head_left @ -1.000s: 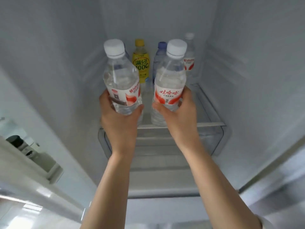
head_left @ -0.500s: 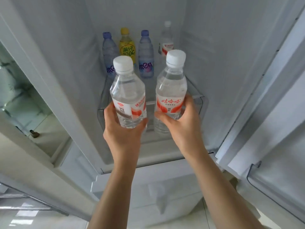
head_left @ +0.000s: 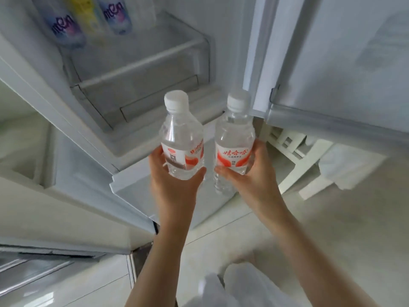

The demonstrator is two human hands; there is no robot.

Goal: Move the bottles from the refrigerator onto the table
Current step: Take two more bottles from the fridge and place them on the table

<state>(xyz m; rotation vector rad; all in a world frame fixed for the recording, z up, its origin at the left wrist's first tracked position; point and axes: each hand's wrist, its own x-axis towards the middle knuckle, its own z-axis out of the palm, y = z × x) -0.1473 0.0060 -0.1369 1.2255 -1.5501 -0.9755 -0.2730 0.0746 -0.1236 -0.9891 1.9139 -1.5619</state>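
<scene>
Pale tiled floor (head_left: pixel 332 218) before an open white refrigerator (head_left: pixel 141 69): left hand (head_left: pixel 174 187) and right hand (head_left: pixel 254 180), fingers wrapped, each hold 1 upright water bottle (head_left: pixel 181 138) (head_left: pixel 234 138) outside; 3 bottles (head_left: pixel 66 27) remain shelved.

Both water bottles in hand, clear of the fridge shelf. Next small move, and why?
Probably turn away from the refrigerator toward the table, out of view. The left hand and right hand each grip an upright water bottle, already outside the compartment.

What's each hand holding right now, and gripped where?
Left hand holds a clear water bottle by its lower body; right hand holds another clear water bottle around the label band. Both upright.
</scene>
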